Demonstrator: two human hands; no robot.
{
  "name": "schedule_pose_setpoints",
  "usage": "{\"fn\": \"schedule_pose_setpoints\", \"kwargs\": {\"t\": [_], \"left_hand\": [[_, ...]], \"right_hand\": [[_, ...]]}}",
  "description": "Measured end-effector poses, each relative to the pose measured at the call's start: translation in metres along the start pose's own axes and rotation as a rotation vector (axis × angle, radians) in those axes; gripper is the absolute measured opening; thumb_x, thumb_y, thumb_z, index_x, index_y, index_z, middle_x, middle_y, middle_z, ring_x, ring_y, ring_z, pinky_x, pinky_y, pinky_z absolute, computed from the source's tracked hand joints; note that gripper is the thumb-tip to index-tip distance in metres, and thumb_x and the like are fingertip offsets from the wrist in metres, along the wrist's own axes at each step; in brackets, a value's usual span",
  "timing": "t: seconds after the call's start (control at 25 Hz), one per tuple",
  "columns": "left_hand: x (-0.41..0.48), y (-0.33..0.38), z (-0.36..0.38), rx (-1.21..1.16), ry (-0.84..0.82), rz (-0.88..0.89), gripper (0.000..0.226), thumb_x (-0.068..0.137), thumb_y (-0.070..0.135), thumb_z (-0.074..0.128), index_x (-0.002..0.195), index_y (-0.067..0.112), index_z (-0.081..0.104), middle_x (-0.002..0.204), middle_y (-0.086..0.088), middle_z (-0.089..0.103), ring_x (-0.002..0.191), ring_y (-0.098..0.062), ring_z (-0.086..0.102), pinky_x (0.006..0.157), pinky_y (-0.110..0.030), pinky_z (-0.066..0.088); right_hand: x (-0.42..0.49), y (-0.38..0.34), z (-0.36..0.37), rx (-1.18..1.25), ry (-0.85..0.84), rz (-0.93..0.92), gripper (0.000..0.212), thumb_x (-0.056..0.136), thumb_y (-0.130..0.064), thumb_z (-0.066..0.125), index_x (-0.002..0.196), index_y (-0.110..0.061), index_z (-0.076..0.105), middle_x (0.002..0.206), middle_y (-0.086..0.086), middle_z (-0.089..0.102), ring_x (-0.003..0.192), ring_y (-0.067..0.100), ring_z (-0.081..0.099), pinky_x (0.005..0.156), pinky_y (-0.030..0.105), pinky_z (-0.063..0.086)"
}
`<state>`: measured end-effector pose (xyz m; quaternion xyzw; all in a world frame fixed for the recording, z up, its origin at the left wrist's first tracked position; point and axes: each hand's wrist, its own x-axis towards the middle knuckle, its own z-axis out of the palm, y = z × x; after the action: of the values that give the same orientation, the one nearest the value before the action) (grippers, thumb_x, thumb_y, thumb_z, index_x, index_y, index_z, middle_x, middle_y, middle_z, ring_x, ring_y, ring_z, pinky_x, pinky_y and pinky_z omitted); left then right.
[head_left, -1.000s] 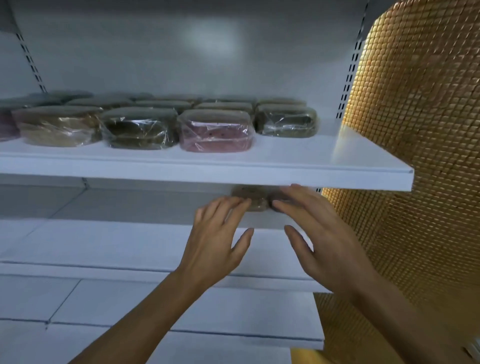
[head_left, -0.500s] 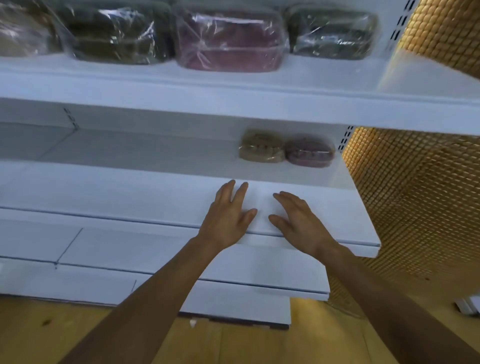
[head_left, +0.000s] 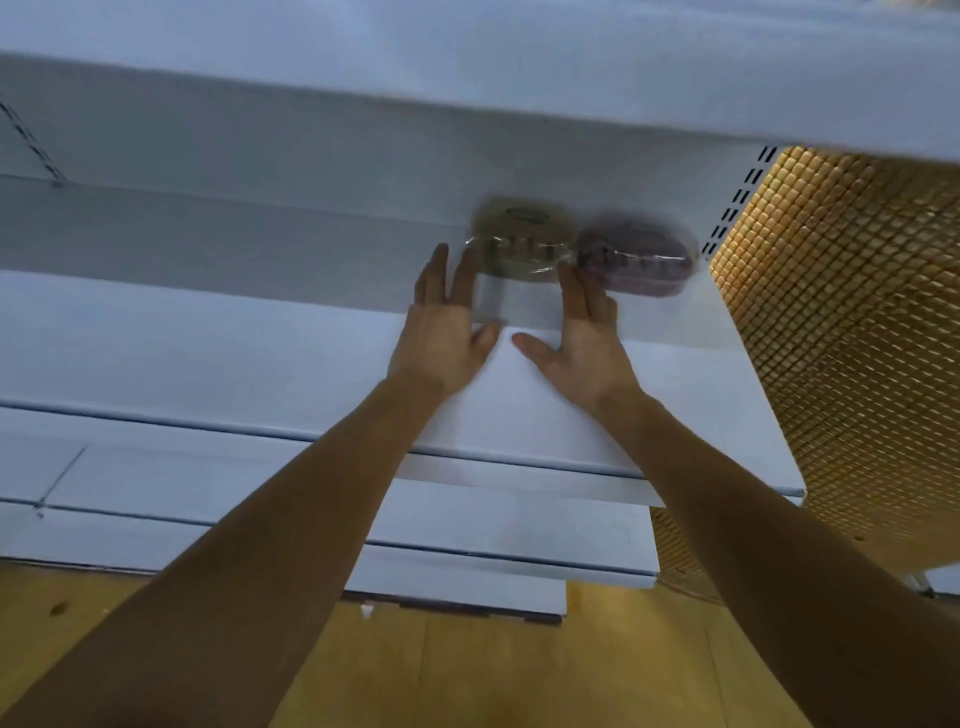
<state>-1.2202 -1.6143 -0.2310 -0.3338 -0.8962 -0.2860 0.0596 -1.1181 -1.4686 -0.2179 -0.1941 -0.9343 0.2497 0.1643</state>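
**Fig.** Head view, shelving unit, both hands in shot.

**(a)** Left hand (head_left: 447, 338): I read it as flat and wide. Its fingers (head_left: 440, 273) are straight and close together, thumb splayed inward, palm down over the middle shelf (head_left: 208, 338). It holds nothing. The fingertips lie just beside the front-left edge of the olive-brown pack (head_left: 524, 236). Contact or not, I can't tell (motion blur).

**(b)** Right hand (head_left: 589, 348): likewise flat and wide, fingers straight, thumb pointing toward the left hand, nothing held. The fingertips reach the gap betw. the two packs, at the front-left of the purple pack (head_left: 641, 257). Touching or not is again unclear.

**(c)** Packs: two rounded-corner trays wrapped in clear film, side by side and touching. They sit at the rear right of the middle shelf, close to the back panel (head_left: 260, 156). The L pack holds an olive-brown filling, the R pack a purple-red one. I can't make out what the fillings are, too blurred. The film shows glare on both fronts.

**(d)** Surroundings:
- Upper shelf (head_left: 467, 67) overhangs the packs.
- Lower shelves (head_left: 467, 519) step out below the forearms.
- Slotted upright (head_left: 737, 208) stands just right of the purple pack.
- Gold mosaic wall (head_left: 841, 338) is at far right.
- Wooden floor (head_left: 467, 675) is at bottom.
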Motion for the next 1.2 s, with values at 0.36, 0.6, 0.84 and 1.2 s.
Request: {"fn": "schedule_pose_setpoints", "kwargs": {"t": [0.36,0.6,0.84,1.2], "left_hand": [[0.062,-0.015,0.010,0.053,-0.085,0.001,0.092,0.088,0.052,0.062,0.158,0.028,0.006,0.158,-0.003,0.033,0.141,-0.025,0.036,0.113,-0.041,0.030],[0.049,-0.017,-0.004,-0.335,0.084,-0.091,0.059,0.088,0.022,0.072,0.142,0.027,0.049,0.114,-0.002,0.057,0.095,-0.014,0.062,0.085,-0.011,0.043],[0.014,-0.015,-0.011,-0.307,0.118,-0.035,0.060,0.090,0.001,0.063,0.145,0.017,0.047,0.113,-0.007,0.048,0.088,-0.018,0.059,0.084,-0.003,0.039],[-0.033,-0.003,-0.028,-0.285,-0.009,-0.074,0.071,0.084,0.003,0.056,0.147,0.029,0.037,0.131,-0.003,0.056,0.119,-0.026,0.053,0.103,-0.044,0.049]], "right_hand": [[0.046,0.012,0.021,-0.014,0.125,0.037,0.104,0.080,-0.046,0.072,0.156,-0.019,0.008,0.158,0.007,0.016,0.147,0.027,0.010,0.118,0.039,0.021],[0.042,0.018,0.016,0.152,0.215,0.079,0.093,0.075,-0.028,0.076,0.151,-0.020,0.023,0.149,0.003,0.026,0.136,0.017,0.025,0.103,0.026,0.036],[0.034,0.019,0.014,0.085,0.213,0.017,0.074,0.076,-0.031,0.075,0.137,-0.009,0.038,0.140,0.013,0.041,0.131,0.030,0.035,0.108,0.034,0.036],[-0.028,0.005,-0.005,0.155,0.053,0.037,0.103,0.075,-0.034,0.082,0.154,-0.024,0.016,0.149,0.010,0.026,0.134,0.027,0.035,0.108,0.042,0.042]]}}
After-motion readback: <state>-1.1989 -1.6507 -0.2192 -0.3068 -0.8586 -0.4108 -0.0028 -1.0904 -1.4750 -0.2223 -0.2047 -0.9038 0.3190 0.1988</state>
